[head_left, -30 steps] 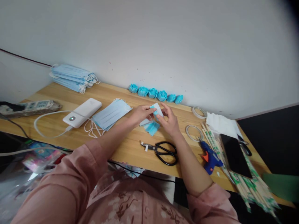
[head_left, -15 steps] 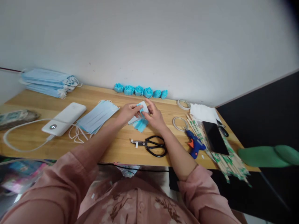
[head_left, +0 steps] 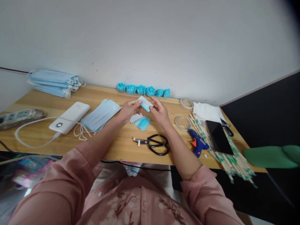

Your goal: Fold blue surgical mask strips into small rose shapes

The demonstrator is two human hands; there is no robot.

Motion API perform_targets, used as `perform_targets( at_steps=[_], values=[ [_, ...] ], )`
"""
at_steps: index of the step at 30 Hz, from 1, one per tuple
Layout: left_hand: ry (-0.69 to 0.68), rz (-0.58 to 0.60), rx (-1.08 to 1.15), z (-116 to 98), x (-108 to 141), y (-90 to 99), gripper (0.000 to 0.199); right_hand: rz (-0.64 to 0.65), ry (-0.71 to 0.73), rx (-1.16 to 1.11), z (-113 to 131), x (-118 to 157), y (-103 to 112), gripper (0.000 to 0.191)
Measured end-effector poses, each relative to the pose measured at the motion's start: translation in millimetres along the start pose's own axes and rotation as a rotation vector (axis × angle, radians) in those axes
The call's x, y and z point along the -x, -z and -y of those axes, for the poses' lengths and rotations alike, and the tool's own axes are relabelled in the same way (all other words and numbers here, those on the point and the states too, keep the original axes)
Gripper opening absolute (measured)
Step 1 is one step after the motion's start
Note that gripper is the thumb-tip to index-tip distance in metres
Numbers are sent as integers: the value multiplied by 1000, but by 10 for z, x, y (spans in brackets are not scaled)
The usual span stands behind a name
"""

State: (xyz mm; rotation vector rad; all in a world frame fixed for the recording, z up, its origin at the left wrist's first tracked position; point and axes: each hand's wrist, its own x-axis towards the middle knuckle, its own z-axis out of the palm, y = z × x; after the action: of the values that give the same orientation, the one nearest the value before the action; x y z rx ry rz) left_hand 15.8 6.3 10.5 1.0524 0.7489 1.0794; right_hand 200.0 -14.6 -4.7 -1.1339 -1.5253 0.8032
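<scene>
Between my hands, above the wooden table, is a small blue-and-white piece of face-mask fabric (head_left: 145, 103), partly folded over. My left hand (head_left: 131, 110) pinches its left end between thumb and fingers. At the right end, my right hand (head_left: 160, 111) grips it with thumb and fingertips. Below them lie several cut blue and white fabric pieces (head_left: 142, 122). Nearer to me rest black-handled scissors (head_left: 157, 144), with white scraps at their blades. A row of several blue fabric flowers (head_left: 141, 90) stands along the wall behind my hands.
To the left are face masks (head_left: 101, 115), a white power bank (head_left: 70, 117) with a cable, a power strip (head_left: 21, 118) and a mask stack (head_left: 53, 82). On the right lie tape rolls (head_left: 187, 103), a blue glue gun (head_left: 198, 142), a phone (head_left: 219, 137), wrapped sticks (head_left: 234, 165) and a green bottle (head_left: 269, 157).
The fabric piece has turned from upright to lengthwise between my hands, its blue side showing more. My hands have moved slightly apart, uncovering the cut pieces below. The whole view has shifted slightly.
</scene>
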Motion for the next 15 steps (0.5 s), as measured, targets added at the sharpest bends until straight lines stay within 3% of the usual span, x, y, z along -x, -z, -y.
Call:
perform_targets(
  at_steps=[5,9,15],
  values=[
    [28,53,111,-12,2,-24,54,-108,38,156,168,27,27,51],
    [24,45,32,-33,5,-21,57,-105,141,311,227,38,71,47],
    [15,-72,-172,-32,4,-28,31,-123,152,287,188,32,74,45]
  ],
)
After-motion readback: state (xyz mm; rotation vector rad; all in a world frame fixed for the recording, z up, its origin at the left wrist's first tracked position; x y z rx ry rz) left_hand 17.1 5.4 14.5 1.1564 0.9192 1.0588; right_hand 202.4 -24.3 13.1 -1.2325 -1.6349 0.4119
